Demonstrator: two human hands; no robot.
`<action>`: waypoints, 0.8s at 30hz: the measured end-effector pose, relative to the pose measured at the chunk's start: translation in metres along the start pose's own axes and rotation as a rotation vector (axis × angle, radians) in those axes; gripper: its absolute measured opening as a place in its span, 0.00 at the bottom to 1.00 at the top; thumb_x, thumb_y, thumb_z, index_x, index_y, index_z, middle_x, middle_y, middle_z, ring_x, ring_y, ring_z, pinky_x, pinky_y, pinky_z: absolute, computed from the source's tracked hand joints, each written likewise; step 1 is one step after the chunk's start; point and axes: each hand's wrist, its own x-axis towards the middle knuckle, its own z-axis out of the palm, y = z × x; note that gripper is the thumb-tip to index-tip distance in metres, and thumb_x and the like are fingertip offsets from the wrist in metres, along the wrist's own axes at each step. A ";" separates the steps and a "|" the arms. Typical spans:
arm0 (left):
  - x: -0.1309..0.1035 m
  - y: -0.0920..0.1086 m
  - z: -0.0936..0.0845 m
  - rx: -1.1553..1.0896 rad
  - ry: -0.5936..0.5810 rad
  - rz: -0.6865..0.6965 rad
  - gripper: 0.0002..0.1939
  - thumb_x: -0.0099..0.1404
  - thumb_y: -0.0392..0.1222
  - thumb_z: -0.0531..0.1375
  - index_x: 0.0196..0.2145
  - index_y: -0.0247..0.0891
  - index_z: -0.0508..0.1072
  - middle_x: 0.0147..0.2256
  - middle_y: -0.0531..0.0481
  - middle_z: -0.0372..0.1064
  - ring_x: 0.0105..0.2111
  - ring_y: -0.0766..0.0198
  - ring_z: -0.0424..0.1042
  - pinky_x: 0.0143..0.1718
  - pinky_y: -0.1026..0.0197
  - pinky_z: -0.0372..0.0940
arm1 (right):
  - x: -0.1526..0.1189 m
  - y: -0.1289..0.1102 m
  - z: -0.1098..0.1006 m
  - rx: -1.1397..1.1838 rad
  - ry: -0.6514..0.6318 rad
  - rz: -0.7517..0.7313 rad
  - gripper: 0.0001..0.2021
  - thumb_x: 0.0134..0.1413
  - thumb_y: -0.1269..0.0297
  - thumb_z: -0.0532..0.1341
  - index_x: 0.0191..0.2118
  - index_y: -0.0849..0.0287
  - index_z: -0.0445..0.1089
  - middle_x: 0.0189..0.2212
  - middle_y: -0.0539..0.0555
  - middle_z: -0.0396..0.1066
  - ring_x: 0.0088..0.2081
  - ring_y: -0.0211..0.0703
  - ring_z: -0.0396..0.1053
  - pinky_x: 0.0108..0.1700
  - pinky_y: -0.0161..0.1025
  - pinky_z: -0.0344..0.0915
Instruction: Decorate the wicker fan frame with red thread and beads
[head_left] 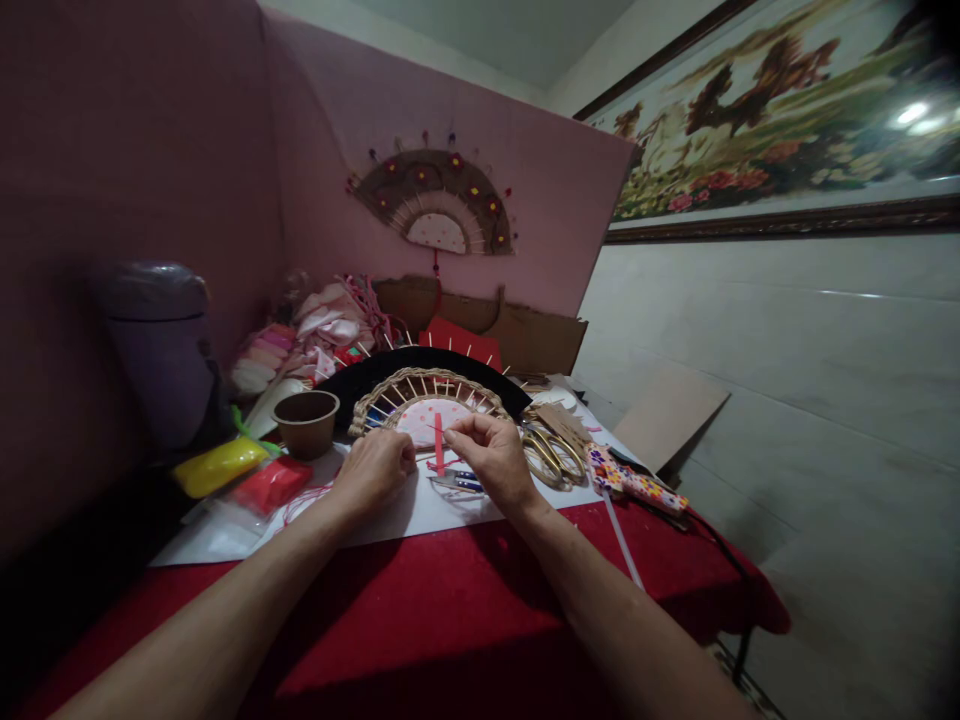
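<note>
Thumb and fingertips of my right hand (pixel 491 455) are pinched on a thin red cord, in front of a half-round fan frame (pixel 431 382) of woven cord and pale sticks. A narrow red strip (pixel 439 445) stands out just left of those fingertips, against the pale dotted half-circle (pixel 420 415). My left hand (pixel 377 468) is closed, resting on the white sheet (pixel 397 522) by the frame's left end; what its fingers hold, if anything, is hidden. Small blue-handled snips (pixel 466 482) lie beside my right hand. A black curved band (pixel 420 358) arches behind the frame.
Gold-handled scissors (pixel 551 455) and a flowered glue gun (pixel 634 482) lie on the right. At left are a brown cup (pixel 306 425), yellow (pixel 219 467) and red (pixel 274 485) packets and a large bottle (pixel 165 360). A finished fan (pixel 442 195) hangs on the pink backboard.
</note>
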 end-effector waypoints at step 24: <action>0.004 0.013 -0.017 -1.560 -0.060 -0.236 0.11 0.41 0.27 0.70 0.26 0.31 0.77 0.25 0.49 0.75 0.26 0.67 0.73 0.33 0.67 0.69 | -0.018 -0.014 0.002 -0.223 -0.011 -0.271 0.06 0.51 0.66 0.58 0.25 0.58 0.64 0.15 0.45 0.60 0.17 0.33 0.54 0.21 0.33 0.51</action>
